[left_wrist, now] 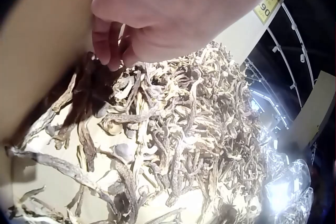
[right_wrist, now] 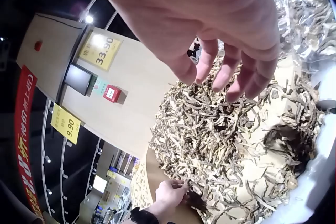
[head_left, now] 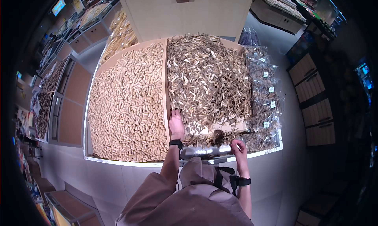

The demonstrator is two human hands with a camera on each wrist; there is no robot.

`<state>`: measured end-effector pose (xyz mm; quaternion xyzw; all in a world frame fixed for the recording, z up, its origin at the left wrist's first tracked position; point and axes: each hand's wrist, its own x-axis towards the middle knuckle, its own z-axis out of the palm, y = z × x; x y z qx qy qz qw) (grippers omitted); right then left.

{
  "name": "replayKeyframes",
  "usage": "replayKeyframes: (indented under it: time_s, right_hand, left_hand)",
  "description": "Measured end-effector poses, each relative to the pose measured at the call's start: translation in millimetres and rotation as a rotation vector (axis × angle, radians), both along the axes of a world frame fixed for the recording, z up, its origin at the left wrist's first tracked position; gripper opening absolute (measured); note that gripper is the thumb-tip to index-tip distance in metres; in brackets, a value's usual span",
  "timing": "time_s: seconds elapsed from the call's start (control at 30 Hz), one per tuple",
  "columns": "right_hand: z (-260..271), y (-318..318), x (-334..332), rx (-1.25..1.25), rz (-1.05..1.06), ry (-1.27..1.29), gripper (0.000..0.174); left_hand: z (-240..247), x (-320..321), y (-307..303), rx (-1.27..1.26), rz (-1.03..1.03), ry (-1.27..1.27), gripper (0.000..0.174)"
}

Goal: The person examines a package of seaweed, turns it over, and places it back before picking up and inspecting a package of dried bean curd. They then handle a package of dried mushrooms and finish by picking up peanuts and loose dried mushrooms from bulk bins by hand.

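Note:
Tan and dark dried mushroom strips (head_left: 212, 80) fill the right compartment of a display bin. My left hand (head_left: 176, 125) is at the front left of this heap, beside the wooden divider (head_left: 165, 76). In the left wrist view its bent fingertips (left_wrist: 113, 61) come close together right at the strips; I cannot tell whether they pinch any. My right hand (head_left: 239, 149) hovers near the bin's front right, its fingers loosely curled. Nothing shows between those fingers (right_wrist: 226, 74) in the right wrist view. Dark shadows lie on the strips near both hands.
Peanuts (head_left: 128, 104) in their shells fill the left compartment. Labelled clear bags (head_left: 265, 96) of dried goods line the right side. Shiny clear plastic (head_left: 206, 151) lies along the front edge, close to my body. A tall wooden panel (head_left: 189, 19) stands behind the bin.

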<state>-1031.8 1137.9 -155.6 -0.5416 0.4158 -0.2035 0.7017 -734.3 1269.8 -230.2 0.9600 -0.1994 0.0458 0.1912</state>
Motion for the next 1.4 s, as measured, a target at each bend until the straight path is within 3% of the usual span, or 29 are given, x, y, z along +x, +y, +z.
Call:
replayKeyframes:
  time_s: [0.17,0.3,0.4,0.43,0.5,0.57,0.7,0.73,0.9,0.97,1.23,1.4]
  right_hand:
    - [7.8,4.2,6.2,-0.002,0.020,0.014,0.012]
    - [17.6,7.2,10.5,0.002,0.027,0.030,0.014]
    - [49.3,11.7,23.4,-0.098,0.091,-0.048,0.016]
    - [68.6,15.1,30.9,-0.123,0.120,-0.071,0.018]
    - [106.2,19.7,42.1,-0.118,0.228,-0.086,0.019]
    - [137.9,28.8,56.2,-0.184,0.246,-0.126,0.022]
    - [180.8,49.9,72.7,-0.431,0.233,-0.272,0.029]
    - [187.7,53.8,73.4,-0.447,0.216,-0.278,0.032]
    - [206.2,62.3,67.3,-0.627,0.161,-0.336,0.034]
    - [213.0,63.2,62.2,-0.723,0.211,-0.335,0.030]
    - [233.7,75.5,49.0,-0.473,0.193,-0.430,0.028]
    - [242.4,86.3,46.5,-0.376,0.168,-0.467,0.027]
  left_hand:
    - [26.4,4.1,-1.2,-0.017,0.005,-0.046,0.027]
    - [42.9,5.4,2.5,-0.308,-0.122,-0.188,0.019]
    - [87.0,-11.3,-1.2,-0.923,-0.144,0.589,0.022]
    - [102.5,-18.3,-0.8,-0.918,-0.150,0.598,0.022]
    - [155.4,-37.5,5.7,-1.050,-0.277,0.882,0.023]
    - [193.5,-59.3,11.5,-1.074,-0.348,0.937,0.024]
    - [235.0,-93.3,20.1,-1.166,-0.476,1.116,0.022]
    - [241.3,-100.5,22.0,-1.238,-0.484,1.172,0.013]
    - [244.6,-123.5,30.7,-1.421,-0.633,1.193,0.012]
    - [244.7,-128.2,33.8,-1.446,-0.675,1.084,0.016]
    - [262.7,-124.7,47.9,-1.391,-0.912,0.866,0.025]
    - [270.2,-126.6,50.2,-1.444,-0.896,0.821,0.025]
